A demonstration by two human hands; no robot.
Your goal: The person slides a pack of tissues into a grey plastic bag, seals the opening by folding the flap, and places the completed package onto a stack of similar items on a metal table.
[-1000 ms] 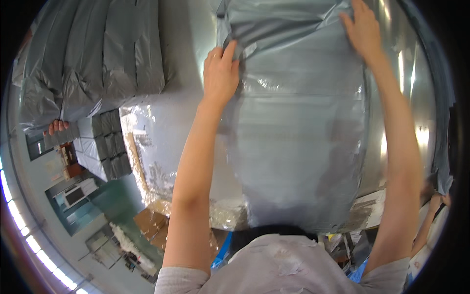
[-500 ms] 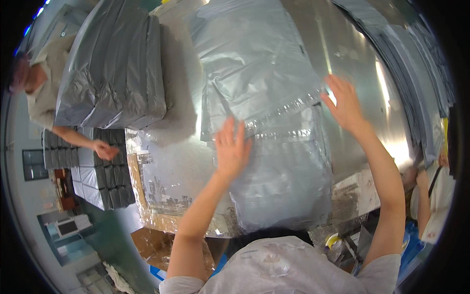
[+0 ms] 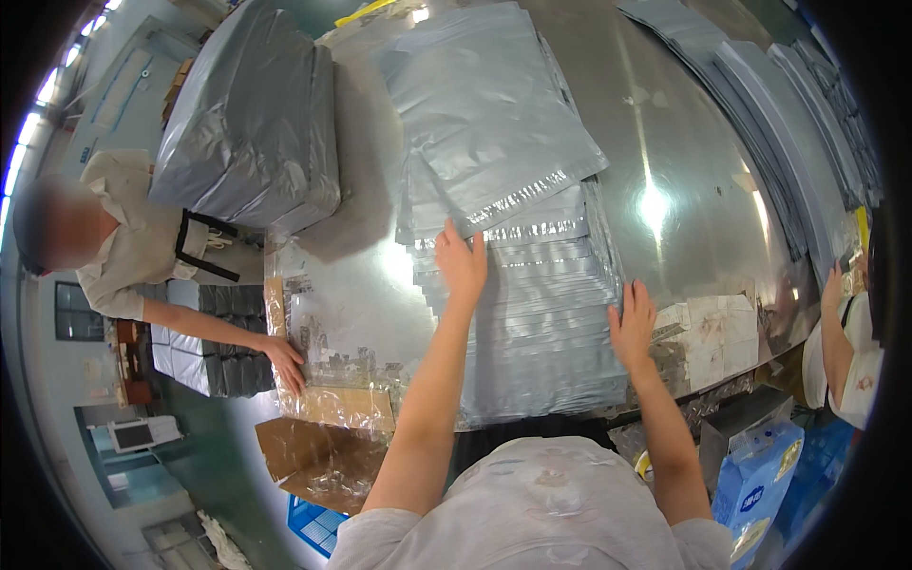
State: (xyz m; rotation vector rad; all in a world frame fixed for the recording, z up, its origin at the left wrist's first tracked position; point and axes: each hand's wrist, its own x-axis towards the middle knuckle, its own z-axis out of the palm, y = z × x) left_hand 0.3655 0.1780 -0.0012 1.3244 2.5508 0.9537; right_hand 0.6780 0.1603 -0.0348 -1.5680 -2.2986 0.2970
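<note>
Grey plastic mailing bags point(image 3: 541, 370) lie in a fanned, overlapping stack in front of me, their edges stepped like stairs. Across the far part of the stack lies a top bag point(image 3: 494, 114), turned askew, with a shiny clear strip along its near edge. My left hand point(image 3: 463, 264) rests on the bags at the near left corner of this top bag, fingers stretched and apart. Against the right edge of the fanned stack is my right hand point(image 3: 634, 328), its fingers extended and nothing visible in it.
A tall pile of grey bags point(image 3: 256, 123) stands at the far left of the metal table point(image 3: 665, 123). More bag stacks point(image 3: 760, 123) line the right side. A co-worker's hand point(image 3: 285, 361) touches the left table edge; another person's arm point(image 3: 836, 332) is at right. Below sits a cardboard box point(image 3: 318, 461).
My right hand has come down nearer along the stack's right edge. The bags beneath the top one now show as a stepped fan. The co-worker's hand has moved onto the table edge.
</note>
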